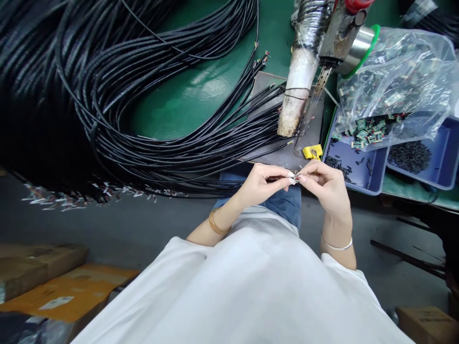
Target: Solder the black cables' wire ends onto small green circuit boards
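Fingertip to fingertip, my two hands meet just off the table's front edge, over my lap. My left hand (263, 183) is closed in a pinch on the stripped end of a black cable (229, 188) that runs in from the left. Opposite it, my right hand (324, 183) pinches thin wires at that same end. Fine wire tips poke out between the fingers; their colours are hard to make out. Just beyond my right hand lies a yellow clip-like piece (312, 152). Many more black cables (201, 148) with stripped ends fan across a dark board (278, 155).
A white tube (294, 95) and a metal nozzle (324, 76) hang over the board. At right, blue trays (375, 179) hold small black sleeves (410, 156) and green circuit boards (369, 131) under a clear bag (398, 71). Cartons (71, 291) stand at lower left.
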